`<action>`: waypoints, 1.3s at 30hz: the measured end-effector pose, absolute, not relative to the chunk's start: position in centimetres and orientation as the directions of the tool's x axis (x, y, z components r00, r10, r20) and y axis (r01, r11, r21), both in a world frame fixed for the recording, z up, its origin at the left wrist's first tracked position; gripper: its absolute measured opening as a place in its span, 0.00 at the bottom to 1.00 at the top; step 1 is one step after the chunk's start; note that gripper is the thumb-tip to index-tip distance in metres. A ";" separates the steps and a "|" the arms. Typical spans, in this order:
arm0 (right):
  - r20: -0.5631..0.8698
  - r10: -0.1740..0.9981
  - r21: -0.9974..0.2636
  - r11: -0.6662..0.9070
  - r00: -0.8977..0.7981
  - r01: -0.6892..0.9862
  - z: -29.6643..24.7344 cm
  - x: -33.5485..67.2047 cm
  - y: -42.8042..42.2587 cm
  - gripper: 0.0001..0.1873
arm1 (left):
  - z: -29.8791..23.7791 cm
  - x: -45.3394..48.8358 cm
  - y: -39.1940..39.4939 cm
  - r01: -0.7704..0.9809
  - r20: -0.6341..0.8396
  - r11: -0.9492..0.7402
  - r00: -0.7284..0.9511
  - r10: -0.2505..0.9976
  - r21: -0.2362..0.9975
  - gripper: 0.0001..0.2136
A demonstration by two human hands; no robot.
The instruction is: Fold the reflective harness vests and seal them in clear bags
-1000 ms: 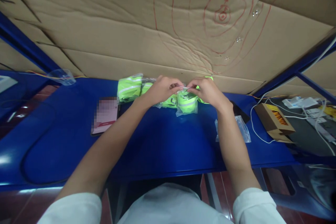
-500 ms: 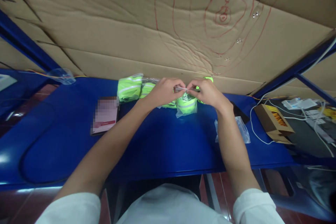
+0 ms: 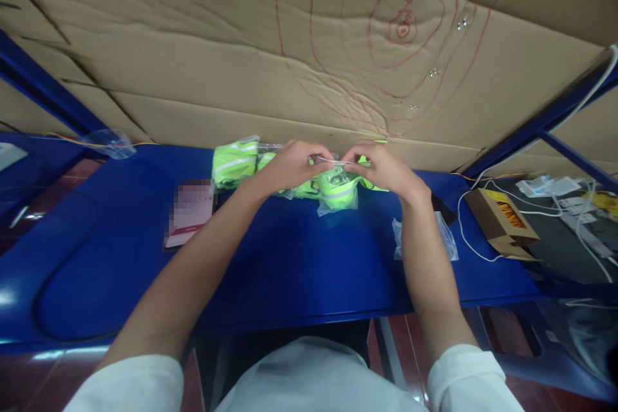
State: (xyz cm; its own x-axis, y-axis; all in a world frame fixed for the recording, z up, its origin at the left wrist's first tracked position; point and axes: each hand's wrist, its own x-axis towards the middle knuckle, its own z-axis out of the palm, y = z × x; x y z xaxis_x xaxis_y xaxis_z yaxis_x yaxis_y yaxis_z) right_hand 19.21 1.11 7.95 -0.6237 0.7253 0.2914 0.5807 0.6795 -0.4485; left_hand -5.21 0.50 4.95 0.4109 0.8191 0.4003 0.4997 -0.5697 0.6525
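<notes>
Fingers of the left hand [image 3: 292,166] and the right hand [image 3: 383,166] are clamped on the top edge of a clear bag [image 3: 338,210], thumb against forefinger on each side, with a short strip of film between them. The bag, with a striped yellow bundle [image 3: 337,194] inside, is near the far side of the table [image 3: 299,270]; whether its base bears on the surface cannot be told.

The film looks thin and slick, so an uneven pull could let it slip from one pinch, or split it. The bundle fills the bag almost to the mouth — a fold could get caught in the edge and leave a gap there. Whether that edge is closed is too small to see.

Crowding is another risk: more yellow packs [image 3: 235,164] lie just beside the hands, and a knuckle could knock them out of line. The right forearm crosses over a loose bag [image 3: 447,238], which a sideways sweep might drag along; the phone [image 3: 196,209] lies near the left forearm — similarly exposed to a bump.
</notes>
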 end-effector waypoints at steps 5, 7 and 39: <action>0.264 0.753 -0.470 0.646 -0.602 0.602 7.8 19.8 1.4 0.07 | 5.7 -6.4 0.5 0.514 0.349 -0.516 0.390 0.852 0.686 0.10; 0.275 0.741 -0.441 0.663 -0.612 0.605 7.7 19.7 1.4 0.06 | 5.7 -6.4 0.5 0.529 0.395 -0.540 0.369 0.841 0.655 0.09; 0.266 0.747 -0.459 0.654 -0.609 0.601 7.1 19.8 1.8 0.07 | 3.9 -4.1 0.3 0.611 0.537 -0.682 0.446 0.716 0.401 0.08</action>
State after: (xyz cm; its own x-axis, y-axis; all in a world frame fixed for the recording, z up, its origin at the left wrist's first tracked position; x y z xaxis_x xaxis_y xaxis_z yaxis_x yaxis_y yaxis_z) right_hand 19.76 1.77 7.13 -0.6092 0.7470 0.2662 0.6012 0.6539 -0.4592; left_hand -4.13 0.27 3.92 0.4462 0.7160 0.5369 0.6113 -0.6820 0.4015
